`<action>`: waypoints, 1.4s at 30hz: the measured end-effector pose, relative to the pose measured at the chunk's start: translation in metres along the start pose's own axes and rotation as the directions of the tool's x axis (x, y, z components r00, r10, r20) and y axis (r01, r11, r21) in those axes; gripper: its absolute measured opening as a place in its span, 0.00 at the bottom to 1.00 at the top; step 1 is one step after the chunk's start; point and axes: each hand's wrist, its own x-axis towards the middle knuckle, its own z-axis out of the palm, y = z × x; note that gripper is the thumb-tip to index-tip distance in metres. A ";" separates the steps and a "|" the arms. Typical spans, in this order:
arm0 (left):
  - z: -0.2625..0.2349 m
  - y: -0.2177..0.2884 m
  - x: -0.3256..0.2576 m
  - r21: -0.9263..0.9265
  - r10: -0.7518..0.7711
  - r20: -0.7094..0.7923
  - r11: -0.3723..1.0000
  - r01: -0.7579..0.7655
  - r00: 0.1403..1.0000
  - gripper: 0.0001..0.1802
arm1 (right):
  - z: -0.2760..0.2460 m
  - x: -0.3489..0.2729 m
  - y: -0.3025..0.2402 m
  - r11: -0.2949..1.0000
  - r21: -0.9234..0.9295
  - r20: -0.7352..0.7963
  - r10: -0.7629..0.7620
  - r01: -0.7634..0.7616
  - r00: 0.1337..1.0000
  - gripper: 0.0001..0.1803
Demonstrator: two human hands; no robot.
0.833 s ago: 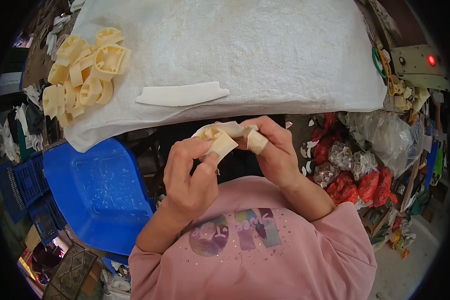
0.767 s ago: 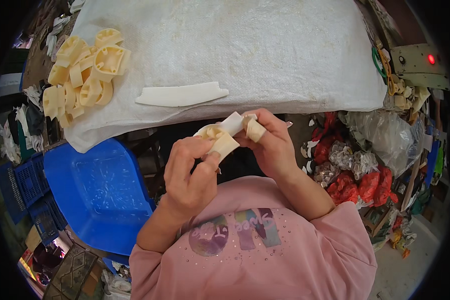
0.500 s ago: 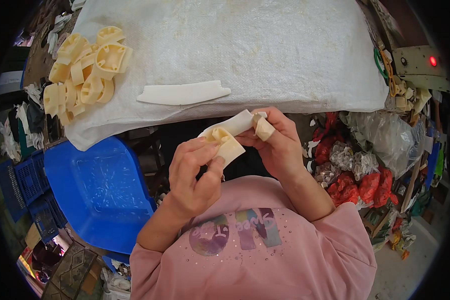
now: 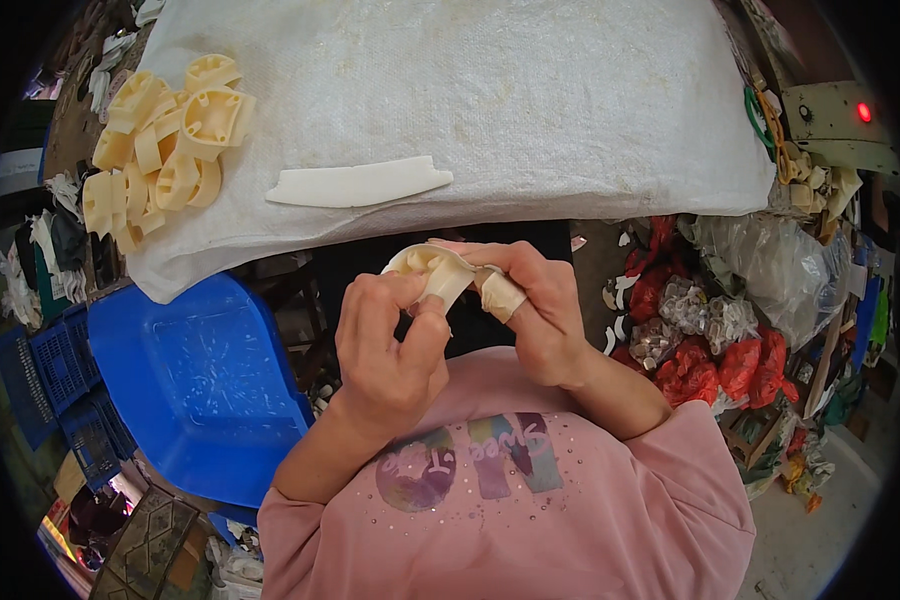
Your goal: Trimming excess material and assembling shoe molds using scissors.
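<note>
Both hands hold one cream plastic part just in front of my chest, below the table edge. My left hand grips it from the left and below with thumb and fingers. My right hand pinches its right end; a taped fingertip presses on it. A pile of similar cream plastic parts lies at the table's far left. A long curved white strip lies flat near the table's front edge.
The table is covered with a white woven sack cloth. A blue plastic tub sits low at my left, with blue crates beyond it. Bags of red and grey scrap crowd the floor at my right.
The part has been turned in my hands and shifted slightly downward and right; my right thumb has moved over its end. The pile and the strip have stayed put.
</note>
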 end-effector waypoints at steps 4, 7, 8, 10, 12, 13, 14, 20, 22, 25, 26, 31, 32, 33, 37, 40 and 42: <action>0.002 -0.001 0.003 -0.022 -0.038 0.003 0.999 0.038 0.999 0.12 | 0.005 0.005 0.002 0.976 -0.140 -0.050 -0.173 0.164 0.984 0.18; -0.002 -0.003 0.002 -0.089 -0.085 -0.022 0.993 0.082 0.996 0.15 | -0.016 0.010 -0.001 0.996 0.089 0.157 -0.010 -0.004 0.987 0.18; -0.001 -0.005 0.000 -0.242 -0.142 -0.038 0.962 0.129 0.989 0.16 | -0.022 0.015 0.001 0.965 0.243 0.179 0.057 -0.100 0.982 0.19; 0.002 -0.005 0.001 -0.405 -0.190 -0.038 0.900 0.158 0.981 0.16 | -0.033 0.022 0.007 0.862 0.419 0.294 0.169 -0.286 0.941 0.22; 0.005 -0.003 0.002 -0.581 -0.109 0.000 0.809 0.088 0.994 0.16 | -0.036 0.026 0.003 0.852 0.404 0.412 0.156 -0.334 0.898 0.26; 0.006 -0.003 0.003 -0.586 -0.106 0.002 0.805 0.087 0.994 0.16 | -0.037 0.027 0.001 0.796 0.474 0.456 0.143 -0.376 0.878 0.27; 0.007 -0.005 0.003 -0.572 -0.040 0.004 0.819 0.035 0.999 0.15 | -0.038 0.027 -0.002 0.797 0.473 0.451 0.147 -0.375 0.880 0.27; 0.006 -0.008 0.007 -0.435 0.028 0.035 0.900 -0.010 0.999 0.13 | -0.036 0.032 -0.005 0.909 0.180 0.454 0.263 -0.377 0.852 0.29; 0.007 -0.006 0.008 -0.437 -0.046 0.025 0.898 0.052 0.999 0.13 | -0.028 0.029 0.003 0.910 0.217 0.371 0.257 -0.353 0.892 0.28; 0.006 -0.009 0.002 -0.477 -0.214 0.068 0.851 0.220 0.975 0.10 | -0.022 0.030 0.014 0.956 0.189 0.251 0.173 -0.223 0.952 0.27; 0.006 -0.009 0.002 -0.519 -0.287 0.048 0.811 0.270 0.957 0.09 | -0.021 0.028 0.015 0.955 0.272 0.155 0.080 -0.120 0.985 0.28; 0.009 -0.005 0.005 -0.763 -0.508 0.126 0.499 0.410 0.852 0.06 | -0.031 0.030 0.009 0.962 -0.051 0.172 -0.257 0.270 0.951 0.16; 0.010 -0.005 0.006 -0.765 -0.507 0.124 0.499 0.408 0.853 0.06 | -0.025 0.029 0.008 0.987 0.092 0.142 -0.146 0.134 0.979 0.14; 0.010 -0.004 0.006 -0.792 -0.508 0.158 0.447 0.416 0.847 0.06 | -0.023 0.028 0.007 0.987 0.089 0.141 -0.145 0.133 0.979 0.14; 0.012 -0.004 0.010 -0.830 -0.525 0.235 0.330 0.450 0.818 0.07 | -0.017 0.029 0.009 0.984 -0.047 0.072 -0.166 0.170 0.983 0.10; 0.009 -0.002 0.015 -0.815 -0.563 0.270 0.298 0.497 0.781 0.09 | -0.018 0.033 0.010 0.979 0.176 0.065 -0.114 0.101 0.991 0.08; 0.009 -0.002 0.015 -0.804 -0.577 0.303 0.273 0.529 0.758 0.09 | -0.024 0.034 0.002 0.966 0.257 0.131 -0.021 -0.014 0.991 0.06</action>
